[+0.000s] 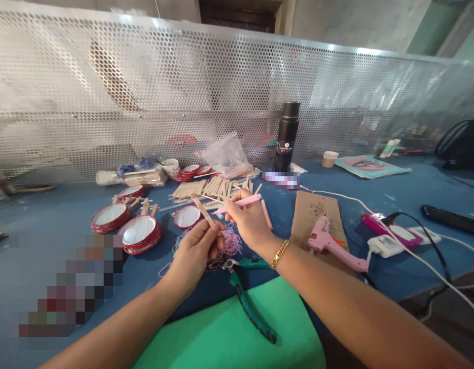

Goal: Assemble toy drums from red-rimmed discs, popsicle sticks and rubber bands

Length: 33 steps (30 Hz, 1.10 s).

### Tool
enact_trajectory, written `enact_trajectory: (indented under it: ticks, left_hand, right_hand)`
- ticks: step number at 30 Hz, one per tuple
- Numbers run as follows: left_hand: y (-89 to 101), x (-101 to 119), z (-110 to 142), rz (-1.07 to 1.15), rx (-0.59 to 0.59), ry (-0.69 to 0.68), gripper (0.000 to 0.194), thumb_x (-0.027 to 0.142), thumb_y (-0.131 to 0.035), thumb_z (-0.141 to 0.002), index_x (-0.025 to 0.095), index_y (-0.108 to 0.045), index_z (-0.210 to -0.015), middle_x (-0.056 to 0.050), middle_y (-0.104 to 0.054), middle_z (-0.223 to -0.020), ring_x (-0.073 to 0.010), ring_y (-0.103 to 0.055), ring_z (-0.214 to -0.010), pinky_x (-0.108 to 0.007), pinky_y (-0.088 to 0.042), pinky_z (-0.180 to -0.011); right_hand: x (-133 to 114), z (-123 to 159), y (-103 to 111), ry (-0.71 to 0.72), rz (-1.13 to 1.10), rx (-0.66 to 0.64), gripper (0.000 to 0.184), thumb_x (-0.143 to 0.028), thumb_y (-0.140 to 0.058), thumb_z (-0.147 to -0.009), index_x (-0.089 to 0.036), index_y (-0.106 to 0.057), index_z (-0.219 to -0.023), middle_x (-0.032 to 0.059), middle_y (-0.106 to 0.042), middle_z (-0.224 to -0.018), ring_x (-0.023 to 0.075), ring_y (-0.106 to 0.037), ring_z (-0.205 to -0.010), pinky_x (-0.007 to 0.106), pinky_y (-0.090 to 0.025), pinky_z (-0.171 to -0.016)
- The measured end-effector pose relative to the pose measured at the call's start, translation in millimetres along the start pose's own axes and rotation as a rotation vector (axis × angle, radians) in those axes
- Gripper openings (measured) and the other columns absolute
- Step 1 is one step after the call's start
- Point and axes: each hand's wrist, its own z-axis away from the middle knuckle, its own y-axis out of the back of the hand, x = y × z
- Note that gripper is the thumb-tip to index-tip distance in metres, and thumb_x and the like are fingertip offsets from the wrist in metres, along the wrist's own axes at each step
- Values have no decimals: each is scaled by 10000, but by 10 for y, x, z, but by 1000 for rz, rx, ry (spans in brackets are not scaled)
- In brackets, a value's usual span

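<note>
In the head view my left hand [200,246] is closed around the lower end of a flat wooden craft stick [202,207], tilted up and to the left. My right hand [248,220] grips a pink marker [246,201], its tip pointing left near the stick. Under both hands lies a tangled heap of pink and blue strands [232,241]. Green-handled pliers [246,302] rest open below my hands, partly on a green sheet [221,333]. A second pink pen-like piece [266,214] lies beside my right hand. Behind my hands are many loose wooden sticks [217,187].
Red-rimmed round pieces [140,233] stand in stacks at left. A pink glue gun [329,241] lies on cardboard [302,210] at right, near white cables and a power strip [386,245]. A black bottle [286,138] stands before the perforated metal screen [237,97].
</note>
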Motion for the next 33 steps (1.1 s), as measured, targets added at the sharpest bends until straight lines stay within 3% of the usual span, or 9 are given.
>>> enact_trajectory:
  ticks: [9, 16, 21, 26, 33]
  left_hand:
    - [-7, -7, 24, -24, -24, -6, 428, 608, -722, -793, 203, -584, -799, 54, -569, -600, -80, -400, -477, -217, -276, -475]
    - [-16, -6, 33, 24, -22, 0, 426, 607, -728, -800, 201, -607, -840, 49, -578, -599, -86, -415, -487, -212, -297, -482]
    - [-25, -24, 30, 24, -41, -3, 424, 601, -731, -802, 200, -593, -801, 47, -579, -607, -78, -400, -472, -212, -286, -469]
    - [-17, -32, 24, 19, -35, -12, 419, 603, -717, -817, 200, -601, -818, 46, -579, -605, -80, -406, -474, -209, -295, -467]
    - [-19, -18, 31, 1, -32, -17, 421, 602, -722, -821, 206, -585, -778, 41, -568, -599, -84, -405, -475, -211, -294, -463]
  right_hand:
    - [48, 25, -28, -6, 31, -70, 200, -308, -660, -868, -235, -542, -724, -57, -612, -575, 123, -562, -529, 253, -438, -563]
    - [32, 3, 10, 11, 65, 9, 206, -335, -686, -853, -223, -571, -723, -33, -642, -618, 126, -577, -584, 254, -442, -580]
    - [35, 17, -7, 0, 44, -55, 205, -346, -679, -860, -227, -565, -738, -46, -626, -615, 120, -561, -562, 254, -442, -571]
    - [28, 15, -4, 6, 55, -2, 205, -334, -683, -854, -223, -568, -724, -36, -638, -617, 123, -576, -579, 250, -443, -572]
    - [16, 21, -18, -8, 57, -29, 198, -350, -682, -850, -229, -567, -744, -38, -641, -620, 128, -588, -583, 261, -460, -589]
